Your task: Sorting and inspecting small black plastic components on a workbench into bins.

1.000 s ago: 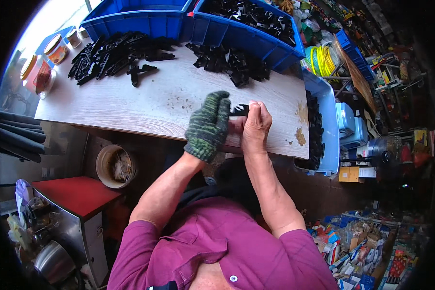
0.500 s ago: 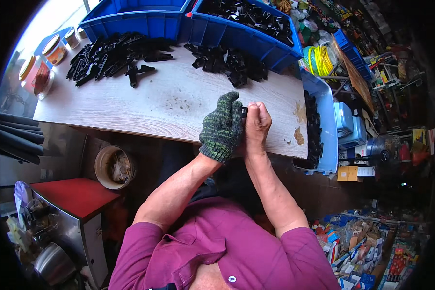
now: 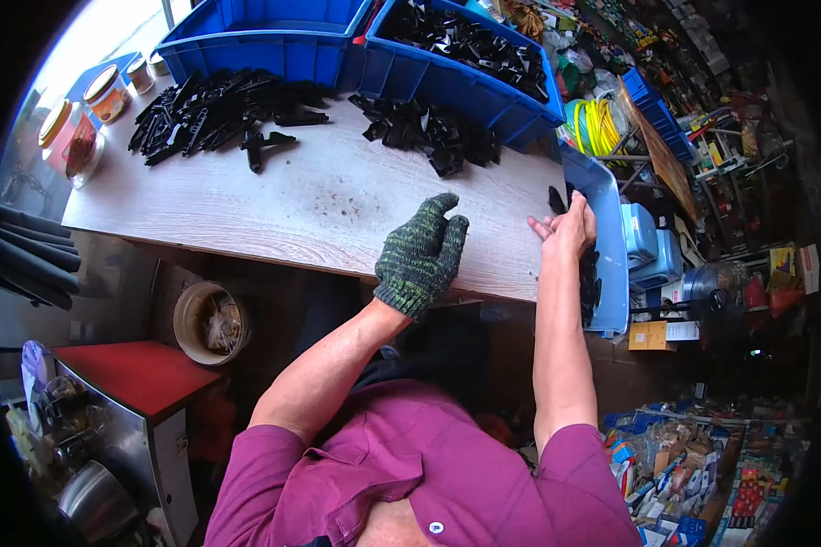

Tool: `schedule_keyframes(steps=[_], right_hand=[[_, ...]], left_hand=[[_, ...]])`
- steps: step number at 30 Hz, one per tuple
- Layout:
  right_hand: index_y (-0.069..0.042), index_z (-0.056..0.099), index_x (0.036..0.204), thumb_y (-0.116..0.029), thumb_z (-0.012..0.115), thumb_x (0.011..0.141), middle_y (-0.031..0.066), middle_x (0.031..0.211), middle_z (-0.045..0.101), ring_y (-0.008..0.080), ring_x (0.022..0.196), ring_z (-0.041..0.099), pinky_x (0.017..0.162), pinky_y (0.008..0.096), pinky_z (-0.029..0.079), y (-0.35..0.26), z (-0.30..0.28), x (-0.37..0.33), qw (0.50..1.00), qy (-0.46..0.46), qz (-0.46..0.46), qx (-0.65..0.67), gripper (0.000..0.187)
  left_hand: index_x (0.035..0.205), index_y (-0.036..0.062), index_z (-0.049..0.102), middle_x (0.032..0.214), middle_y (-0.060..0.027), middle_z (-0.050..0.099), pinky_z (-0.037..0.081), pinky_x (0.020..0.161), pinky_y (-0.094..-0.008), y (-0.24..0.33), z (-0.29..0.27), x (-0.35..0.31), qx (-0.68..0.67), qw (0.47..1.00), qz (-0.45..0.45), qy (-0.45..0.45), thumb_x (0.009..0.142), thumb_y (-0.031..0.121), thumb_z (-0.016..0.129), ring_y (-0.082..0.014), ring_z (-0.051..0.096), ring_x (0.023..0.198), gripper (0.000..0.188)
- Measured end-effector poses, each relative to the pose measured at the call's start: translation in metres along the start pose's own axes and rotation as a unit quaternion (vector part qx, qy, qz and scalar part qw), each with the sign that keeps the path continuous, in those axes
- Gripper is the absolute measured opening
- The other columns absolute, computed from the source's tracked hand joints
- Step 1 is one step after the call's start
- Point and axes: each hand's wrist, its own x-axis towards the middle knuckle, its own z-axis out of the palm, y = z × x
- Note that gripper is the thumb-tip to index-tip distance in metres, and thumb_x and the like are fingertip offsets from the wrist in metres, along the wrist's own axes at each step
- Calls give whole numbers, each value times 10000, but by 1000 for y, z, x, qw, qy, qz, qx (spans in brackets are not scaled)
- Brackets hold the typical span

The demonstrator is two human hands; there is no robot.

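Observation:
My left hand (image 3: 420,255), in a dark green knitted glove, hovers over the table's front part. Its thumb stands apart from the bent fingers and nothing is between them. My bare right hand (image 3: 570,228) is stretched out to the right, over the table's right edge and the light blue bin (image 3: 617,273). A dark plastic part (image 3: 555,200) sticks out beside its fingers; the grip on it is partly hidden. Farther back on the table lie a pile of long black plastic parts (image 3: 201,114) and a pile of shorter black plastic parts (image 3: 429,132).
Two blue crates stand at the table's back: the left crate (image 3: 265,50) and the right crate (image 3: 465,87), full of black parts. Lidded jars (image 3: 64,137) stand at the left edge. A bucket (image 3: 212,324) and a red-topped cabinet (image 3: 137,369) are below left. Yellow hose (image 3: 597,128) lies beyond the bin.
My hands were together around a small black part and have come apart. The right one has moved right to the light blue bin; the left has stayed nearly in place, its thumb now apart.

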Motion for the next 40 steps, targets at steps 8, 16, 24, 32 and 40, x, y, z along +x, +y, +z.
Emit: schedule_keyframes(steps=[8,16,24,32,40], right_hand=[[-33,581,1152,-214,773,811,5,595,489,93,382,404,421,328,527,18,48,-7,953,-224,-38,-201,430],[-77,713,1087,-274,782,716,146,1010,707,241,665,680,424,321,548,18,77,-16,851,-249,-231,-400,425],[-20,699,953,-288,793,733,122,817,681,200,527,622,409,319,525,18,69,-16,867,-237,-173,-403,360],[-2,640,889,-250,755,818,14,568,501,134,381,477,413,319,524,21,44,-22,937,-278,5,-213,283],[-50,636,883,-237,671,907,44,671,659,82,519,578,503,177,437,49,29,-64,916,-399,-32,-28,192]], left_hand=[[1141,43,638,943,-180,700,546,702,-419,5,-2,-1,-21,999,-6,-28,906,205,659,-318,699,781,287],[1130,39,646,983,-192,696,546,738,-428,-4,5,-3,-23,999,35,-12,897,188,664,-354,686,839,278],[1135,37,643,971,-189,698,547,733,-429,-3,3,-3,-7,998,58,-10,895,185,663,-352,686,839,283],[1206,12,613,977,-156,714,542,761,-350,-17,7,10,12,997,70,36,925,123,634,-261,704,857,303],[1270,86,608,1128,-237,666,486,914,-452,-13,12,34,73,991,-3,-109,875,310,662,-348,658,1040,457]])
